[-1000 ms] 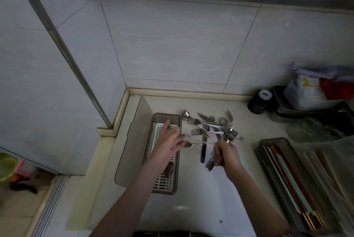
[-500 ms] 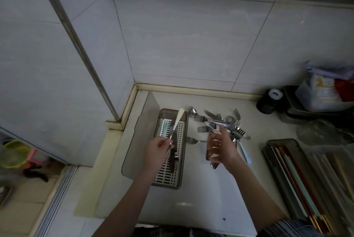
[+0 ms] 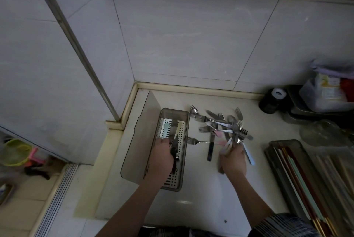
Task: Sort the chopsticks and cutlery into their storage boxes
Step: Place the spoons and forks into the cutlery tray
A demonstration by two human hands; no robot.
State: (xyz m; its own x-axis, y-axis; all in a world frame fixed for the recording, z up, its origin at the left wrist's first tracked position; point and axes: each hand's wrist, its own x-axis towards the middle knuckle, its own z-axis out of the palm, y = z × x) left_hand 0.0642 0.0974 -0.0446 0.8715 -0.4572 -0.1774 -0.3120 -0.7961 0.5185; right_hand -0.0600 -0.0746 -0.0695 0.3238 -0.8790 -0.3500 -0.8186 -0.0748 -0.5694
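- The cutlery box (image 3: 184, 114) stands near the bench's (image 3: 201, 189) back-left corner, long axis running front to back, so that pieces lie lengthwise on its perforated insert. Its lid (image 3: 141, 141) lies open along the left side, out of the working path.
- The left hand (image 3: 162, 157) is down inside the box, fingers curled round a dark-handled piece (image 3: 174, 152), probably to set it parallel to the pale-handled pieces (image 3: 173, 127) at the box's far end.
- The right hand (image 3: 232, 161) grips a bunch of handles at the near edge of the cutlery pile (image 3: 224, 125), apparently gathering the next batch; exactly which pieces it holds cannot be told.
- The pile of forks, spoons and knives lies loose just right of the box, within reach of both hands, towards the bench's back edge.
- One fork (image 3: 199, 142) lies apart between box and pile.
- The chopstick box (image 3: 275, 146) sits at the bench's front-right corner, chopsticks (image 3: 298, 185) laid lengthwise inside.
- Judgement: the cutlery sort is at an early stage, with most of the pile unsorted.
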